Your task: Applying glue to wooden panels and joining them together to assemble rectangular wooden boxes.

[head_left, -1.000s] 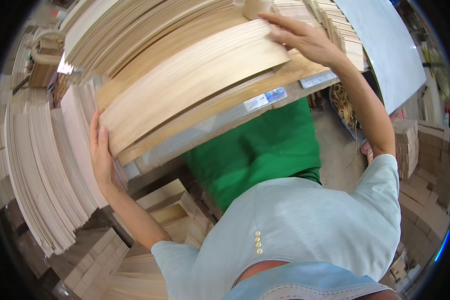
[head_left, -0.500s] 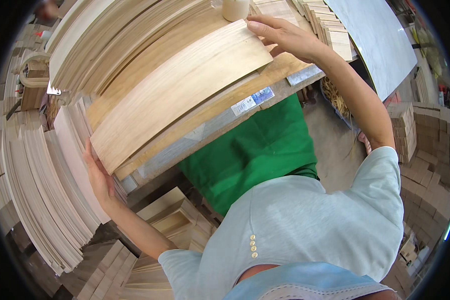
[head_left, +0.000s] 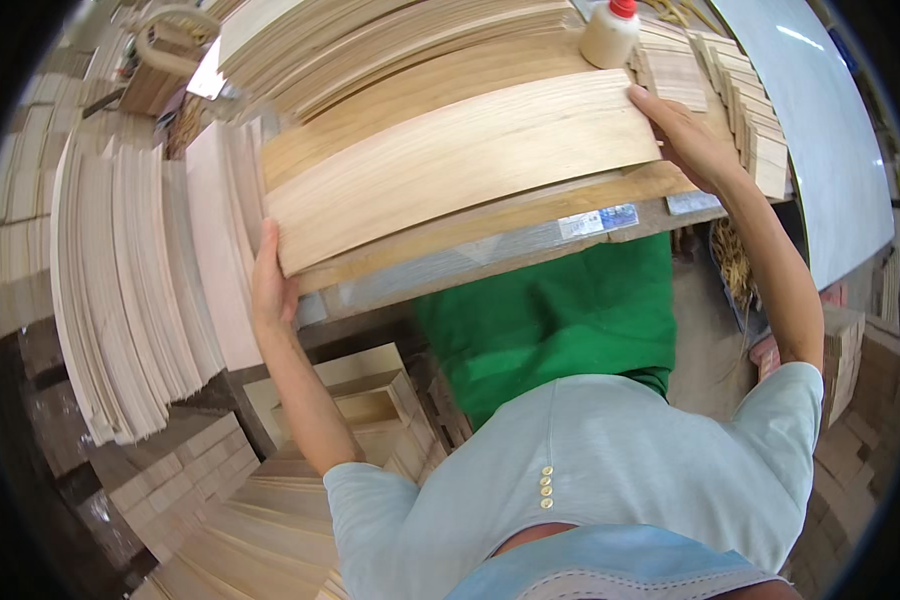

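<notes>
A long, pale wooden board (head_left: 460, 165) lies flat over the workbench (head_left: 410, 290), its length running left to right. At its left end my left hand (head_left: 273, 285) holds the short edge, thumb up along the side and the other fingers mostly hidden. My right hand (head_left: 692, 145) holds the opposite end, thumb at the far corner, with its remaining fingers partly out of sight by the edge. Just beyond that corner stands a white bottle with a red cap (head_left: 610, 38).
Long boards are stacked (head_left: 400, 45) at the back of the bench. More boards stand in a row (head_left: 135, 270) at the left. Small wooden slats (head_left: 745, 110) lie at the right, near a grey sheet panel (head_left: 830, 130). Wooden box pieces (head_left: 380, 395) sit below the bench.
The view has turned, so the board lies more level and further right in the picture. My right hand's fingers have shifted from the far corner down around the right end.
</notes>
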Demonstrator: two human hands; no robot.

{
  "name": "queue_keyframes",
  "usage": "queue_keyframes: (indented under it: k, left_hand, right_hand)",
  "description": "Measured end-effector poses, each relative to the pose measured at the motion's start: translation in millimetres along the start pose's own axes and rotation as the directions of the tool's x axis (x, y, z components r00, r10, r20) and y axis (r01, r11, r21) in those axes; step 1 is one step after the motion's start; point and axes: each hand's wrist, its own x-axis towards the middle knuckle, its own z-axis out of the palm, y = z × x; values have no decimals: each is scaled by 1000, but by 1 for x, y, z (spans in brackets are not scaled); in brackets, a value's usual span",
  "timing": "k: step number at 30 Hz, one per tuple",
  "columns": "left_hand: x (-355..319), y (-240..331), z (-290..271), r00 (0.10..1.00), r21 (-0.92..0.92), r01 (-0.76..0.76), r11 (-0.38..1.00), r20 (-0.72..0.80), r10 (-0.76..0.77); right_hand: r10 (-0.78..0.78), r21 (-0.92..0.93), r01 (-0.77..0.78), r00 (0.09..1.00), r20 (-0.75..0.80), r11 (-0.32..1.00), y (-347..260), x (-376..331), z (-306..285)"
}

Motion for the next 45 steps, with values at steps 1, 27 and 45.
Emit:
queue_keyframes:
  k: [1,27,45]
  left_hand:
    - [-4,4,5,999,3,5,1000,38,-5]
    - [-3,-22,-18,983,-5,-124,992,139,124]
    - [-1,2,35,827,113,-389,914,480,293]
  right_hand:
    - [-5,15,5,1000,10,1000,5,3,-1]
    - [-208,462,123,969,137,878,48,-18,-34]
    - [-443,179,406,816,371,896,34,18,-44]
